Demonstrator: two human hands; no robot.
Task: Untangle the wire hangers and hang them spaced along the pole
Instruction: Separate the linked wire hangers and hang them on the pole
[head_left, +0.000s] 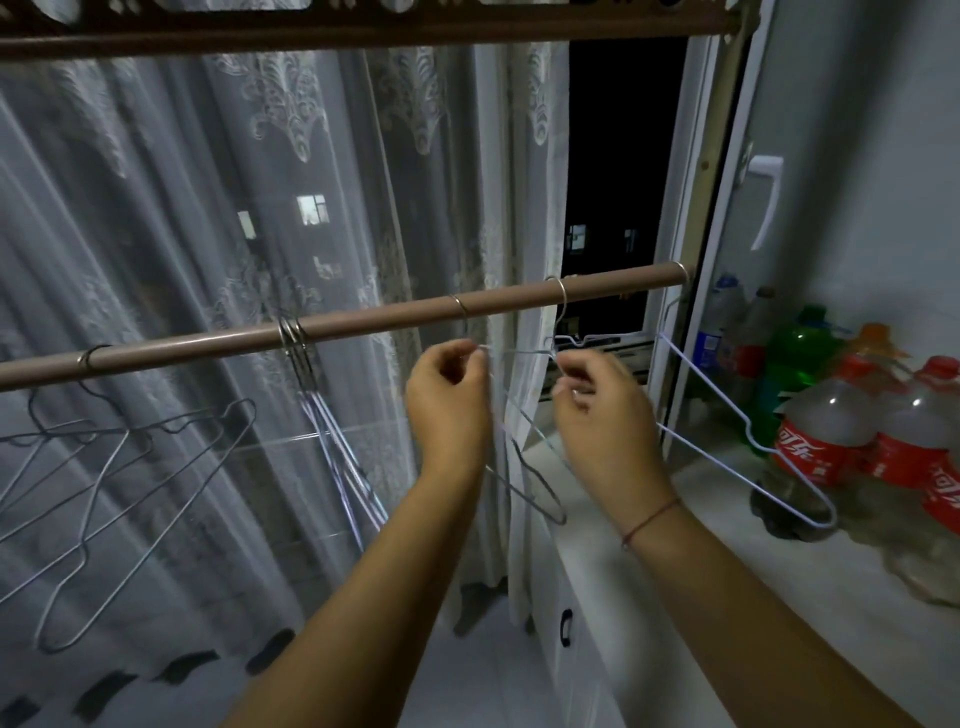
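Head view, only one I've got. Left hand (448, 396) is pinched on the thin wire at the neck of a grey hanger (524, 467) whose hook (459, 307) sits over the brown pole (363, 323). Right hand (597, 402) is pinched on wire just below the next hook (560, 291); that one belongs to the white-coated hanger (748, 436), which swings out right over the counter (701, 519) toward the cola bottles (852, 431).

My read: I'm separating these two where their necks cross between my hands. To do it well I'd hold the grey one steady with the left, rotate the white one flat to the pole's axis, then slide its hook right toward the pole end so the shoulders clear. Lift rather than drag; wire hooks snag each other easily.

Rest of the pole: a bunch of hooks (293, 332) crowded together mid-pole, and a single hook (91, 356) further left with several hangers (104, 493) overlapped below it. Those look not yet sorted.

Hard to make out: whether the two necks are really interlocked or only overlapping, since my fingers cover the crossing. Count in the mid-pole bunch is unclear. Left hangers merge against the lace curtain (260, 156) in the dim light, and the left pole end is cut off.
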